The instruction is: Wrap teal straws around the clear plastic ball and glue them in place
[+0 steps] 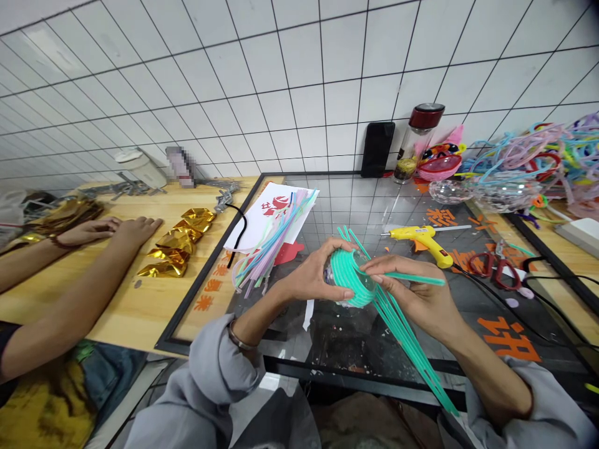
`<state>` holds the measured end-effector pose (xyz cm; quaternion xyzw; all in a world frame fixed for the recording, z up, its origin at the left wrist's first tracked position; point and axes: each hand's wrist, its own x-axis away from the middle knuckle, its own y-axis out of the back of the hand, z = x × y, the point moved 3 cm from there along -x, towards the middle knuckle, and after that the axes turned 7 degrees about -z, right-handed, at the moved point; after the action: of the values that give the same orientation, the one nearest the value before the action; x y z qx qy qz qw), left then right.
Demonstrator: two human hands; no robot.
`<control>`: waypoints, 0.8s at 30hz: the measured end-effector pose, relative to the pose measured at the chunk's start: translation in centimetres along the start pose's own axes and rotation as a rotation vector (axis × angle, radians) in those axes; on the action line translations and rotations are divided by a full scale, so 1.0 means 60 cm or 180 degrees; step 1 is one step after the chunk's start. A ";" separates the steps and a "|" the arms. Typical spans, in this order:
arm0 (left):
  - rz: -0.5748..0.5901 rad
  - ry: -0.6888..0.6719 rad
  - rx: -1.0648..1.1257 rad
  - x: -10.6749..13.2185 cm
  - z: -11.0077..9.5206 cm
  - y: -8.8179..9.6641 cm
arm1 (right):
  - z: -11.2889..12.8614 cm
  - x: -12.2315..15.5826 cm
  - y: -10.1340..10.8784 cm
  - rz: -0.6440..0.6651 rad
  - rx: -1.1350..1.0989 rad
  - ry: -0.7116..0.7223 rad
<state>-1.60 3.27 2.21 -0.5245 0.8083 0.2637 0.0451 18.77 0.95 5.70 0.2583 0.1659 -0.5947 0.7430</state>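
At the centre of the frame, the left hand (312, 279) is curling its fingers closed around a clear ball (350, 282) wound with teal strips (408, 345), whose loose ends are trailing toward the lower right. The right hand (418, 298) is pinching one strip against the ball. Just above them a yellow glue gun (422, 239) is lying on the glass table (355, 206), and a co-worker's hand (133, 229) is resting at the left.
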 end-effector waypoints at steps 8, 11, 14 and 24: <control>0.0065 -0.0027 0.0001 0.000 -0.004 0.000 | 0.002 -0.002 -0.002 -0.0034 0.0008 0.0077; 0.0079 -0.0049 0.0074 0.000 -0.007 0.000 | 0.003 -0.002 -0.003 -0.0029 -0.0032 0.0105; 0.0090 -0.0003 0.0106 0.001 -0.007 0.000 | 0.003 -0.002 -0.003 -0.0053 -0.0049 0.0074; 0.0069 -0.0017 0.0073 0.000 0.001 0.001 | 0.002 0.001 -0.001 0.0027 0.0230 0.0286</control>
<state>-1.64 3.32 2.21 -0.5145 0.8168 0.2563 0.0504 18.72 0.82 5.76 0.3121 0.1764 -0.5849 0.7276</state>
